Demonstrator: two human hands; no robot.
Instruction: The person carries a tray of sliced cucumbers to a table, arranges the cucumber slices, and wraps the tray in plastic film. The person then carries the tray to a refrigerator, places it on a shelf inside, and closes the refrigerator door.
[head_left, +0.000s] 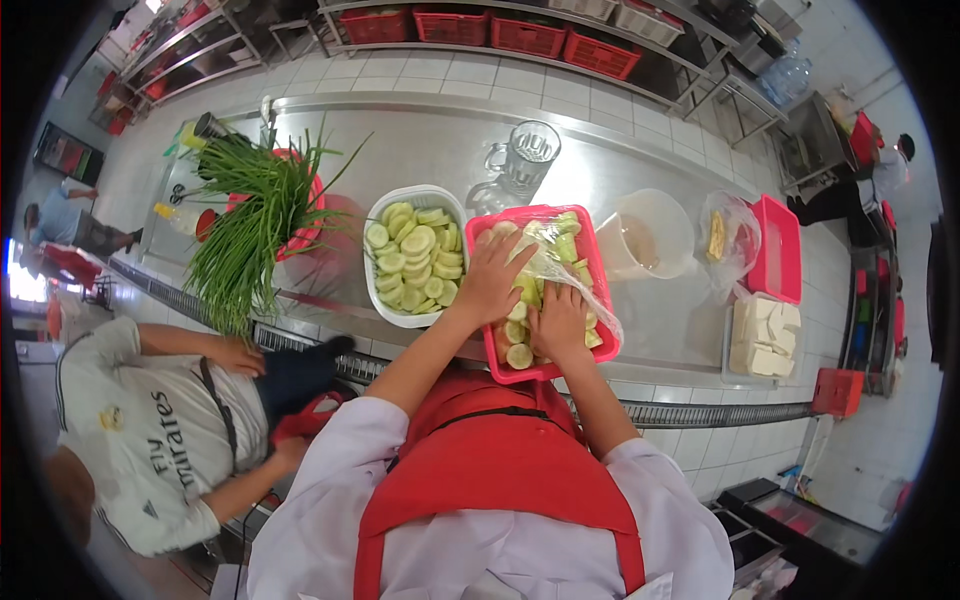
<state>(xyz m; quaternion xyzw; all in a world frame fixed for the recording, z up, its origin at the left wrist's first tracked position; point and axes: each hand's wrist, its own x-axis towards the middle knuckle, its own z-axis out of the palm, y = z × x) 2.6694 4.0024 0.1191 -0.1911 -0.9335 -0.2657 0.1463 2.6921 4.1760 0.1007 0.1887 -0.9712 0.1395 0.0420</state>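
A pink plastic basket (495, 346) right before me holds cut pale-green vegetable pieces (519, 355), some of them round slices. Clear plastic film (559, 262) lies loosely over part of it. My left hand (491, 277) rests spread across the basket's left side, fingertips at the film. Lower and to the right, my right hand (561, 319) reaches in among the pieces near the film's edge; its fingertips are partly hidden, so I cannot tell whether it grips anything. Left of the basket stands a white container (367, 289) of sliced cucumber (416, 241).
On the steel table (420, 135) stand a glass mug (532, 150), a translucent tub (667, 225), a bagged item (718, 236), a pink tray (776, 247) and white blocks (765, 337). Green chives (247, 217) overhang a red container (304, 244). A person (165, 427) is close on my left.
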